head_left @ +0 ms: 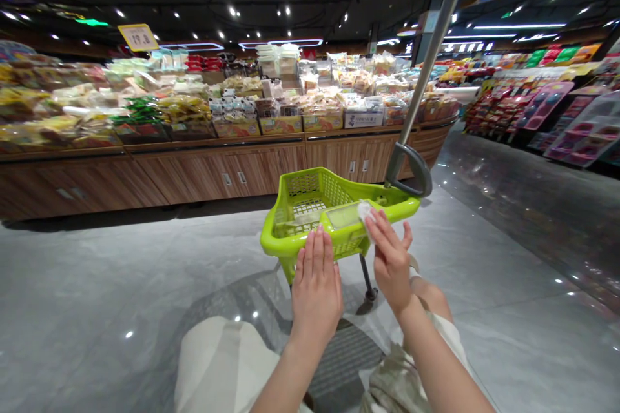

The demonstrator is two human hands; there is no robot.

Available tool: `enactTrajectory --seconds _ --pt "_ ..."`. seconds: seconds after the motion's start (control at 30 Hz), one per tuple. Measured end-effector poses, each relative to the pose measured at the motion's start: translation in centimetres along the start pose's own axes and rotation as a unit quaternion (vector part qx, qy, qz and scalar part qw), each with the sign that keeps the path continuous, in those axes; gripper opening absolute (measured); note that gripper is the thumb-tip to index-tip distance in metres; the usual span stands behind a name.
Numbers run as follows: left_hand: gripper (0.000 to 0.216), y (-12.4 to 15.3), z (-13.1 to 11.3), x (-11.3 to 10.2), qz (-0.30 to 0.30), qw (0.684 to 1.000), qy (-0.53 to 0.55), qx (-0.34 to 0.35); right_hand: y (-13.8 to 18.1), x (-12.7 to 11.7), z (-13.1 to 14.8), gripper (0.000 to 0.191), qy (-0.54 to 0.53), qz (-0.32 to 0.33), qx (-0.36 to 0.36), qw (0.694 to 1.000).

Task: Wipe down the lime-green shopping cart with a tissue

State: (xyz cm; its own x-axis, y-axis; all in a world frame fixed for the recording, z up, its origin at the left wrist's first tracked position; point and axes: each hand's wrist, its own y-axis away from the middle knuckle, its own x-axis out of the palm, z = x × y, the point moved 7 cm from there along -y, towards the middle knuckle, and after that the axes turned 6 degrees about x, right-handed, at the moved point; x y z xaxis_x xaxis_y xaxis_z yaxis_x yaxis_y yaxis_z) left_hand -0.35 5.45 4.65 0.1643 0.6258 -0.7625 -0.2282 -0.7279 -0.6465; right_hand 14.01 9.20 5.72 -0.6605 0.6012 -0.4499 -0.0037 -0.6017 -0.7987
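In front of my knees stands a lime-green plastic shopping cart (290, 244) with a perforated basket. My left hand (317, 284) lies with its fingers stretched out together, fingertips at the cart's near rim. My right hand (390, 255) holds a small white crumpled tissue (364, 210) under its fingertips, against the right end of the clear panel (341, 216) on the cart's handle. Part of the tissue is hidden by the fingers. A grey pole (431, 58) rises from a dark grey looped fitting (416, 168) at the cart's right end.
Behind the cart runs a long wooden display counter (217, 171) heaped with packaged food. A price sign (138, 37) hangs at upper left. More shelves of goods (513, 100) stand at right, across the glossy grey floor (121, 290).
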Motion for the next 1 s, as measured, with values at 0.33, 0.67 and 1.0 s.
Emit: enactTrajectory --seconds 0.33,0.67,1.0 --pt "0.069 0.0 -0.3 0.3 -0.015 1.0 -0.009 -0.008 1.0 2.1 4.8 0.073 -0.056 0.063 -0.102 0.991" --pt "0.069 -0.1 -0.4 0.2 -0.01 1.0 -0.005 -0.004 -0.4 -0.7 -2.2 0.068 -0.006 -0.082 0.058 0.995" --pt "0.071 0.1 0.0 0.3 -0.008 1.0 -0.015 -0.001 -0.7 0.0 3.6 0.087 0.03 0.145 -0.008 0.989"
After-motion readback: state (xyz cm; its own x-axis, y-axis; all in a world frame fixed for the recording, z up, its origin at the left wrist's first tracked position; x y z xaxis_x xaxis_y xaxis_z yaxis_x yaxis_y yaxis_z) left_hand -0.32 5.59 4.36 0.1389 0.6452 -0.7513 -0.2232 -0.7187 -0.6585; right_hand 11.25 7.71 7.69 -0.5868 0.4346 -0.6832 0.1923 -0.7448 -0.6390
